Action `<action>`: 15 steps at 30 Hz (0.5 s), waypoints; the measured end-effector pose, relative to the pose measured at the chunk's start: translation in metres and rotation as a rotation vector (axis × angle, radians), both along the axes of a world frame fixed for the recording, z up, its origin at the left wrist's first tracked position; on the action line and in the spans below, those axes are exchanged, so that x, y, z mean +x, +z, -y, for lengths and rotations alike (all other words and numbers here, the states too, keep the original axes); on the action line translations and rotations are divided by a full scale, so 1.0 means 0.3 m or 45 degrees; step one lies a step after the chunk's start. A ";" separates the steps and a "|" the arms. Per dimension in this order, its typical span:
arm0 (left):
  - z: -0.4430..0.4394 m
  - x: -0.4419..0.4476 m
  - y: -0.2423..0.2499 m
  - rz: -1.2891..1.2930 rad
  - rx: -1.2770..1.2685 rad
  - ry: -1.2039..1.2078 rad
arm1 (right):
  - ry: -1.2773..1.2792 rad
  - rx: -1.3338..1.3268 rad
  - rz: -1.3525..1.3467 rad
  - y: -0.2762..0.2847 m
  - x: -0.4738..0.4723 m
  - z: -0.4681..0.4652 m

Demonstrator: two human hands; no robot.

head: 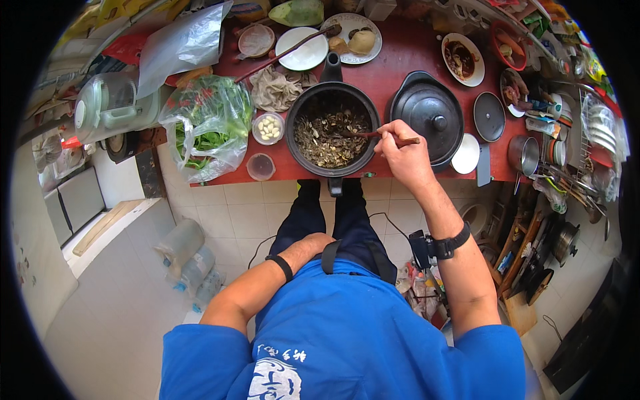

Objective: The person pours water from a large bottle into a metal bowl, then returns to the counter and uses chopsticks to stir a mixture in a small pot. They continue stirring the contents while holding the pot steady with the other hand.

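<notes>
My right hand (406, 151) grips a brown wooden utensil (366, 134), whose far end is down among the contents of a black pot. Dry-looking brown and tan plant pieces (327, 147) fill the bottom of this pot (374, 107), which has a spout at the back and a stub handle towards me. Against the front of my dark trousers rests my left hand (320, 243); its fingers are mostly hidden. Just right of the open pot stands a second black pot (422, 120) with its knobbed lid on.
Left on the red table (400, 47) are a tub of peeled garlic cloves (269, 128), a lidded cup (260, 166) and a plastic bag of greens (210, 125). A long ladle (285, 56) lies across a white plate (312, 52). A sauce bowl (462, 60) and saucepan (524, 155) stand right.
</notes>
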State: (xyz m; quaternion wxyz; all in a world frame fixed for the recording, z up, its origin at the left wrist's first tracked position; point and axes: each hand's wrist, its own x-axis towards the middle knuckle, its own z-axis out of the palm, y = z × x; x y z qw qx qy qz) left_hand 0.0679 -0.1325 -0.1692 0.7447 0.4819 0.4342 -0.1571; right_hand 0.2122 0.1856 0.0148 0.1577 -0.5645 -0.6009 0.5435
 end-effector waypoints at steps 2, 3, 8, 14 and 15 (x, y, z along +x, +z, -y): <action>0.009 -0.028 -0.003 0.015 0.177 -0.033 | -0.110 -0.019 -0.126 0.026 0.008 0.003; 0.004 -0.033 -0.005 0.007 0.182 -0.049 | -0.137 0.058 -0.136 0.036 0.012 0.003; 0.005 -0.053 -0.001 0.106 -0.042 -0.015 | -0.073 0.083 -0.144 0.020 -0.031 -0.008; 0.069 -0.093 -0.044 0.066 0.359 0.045 | -0.117 -0.010 -0.056 0.021 -0.032 -0.013; 0.070 -0.097 -0.055 0.048 0.427 0.045 | -0.167 0.009 -0.110 0.027 -0.023 -0.012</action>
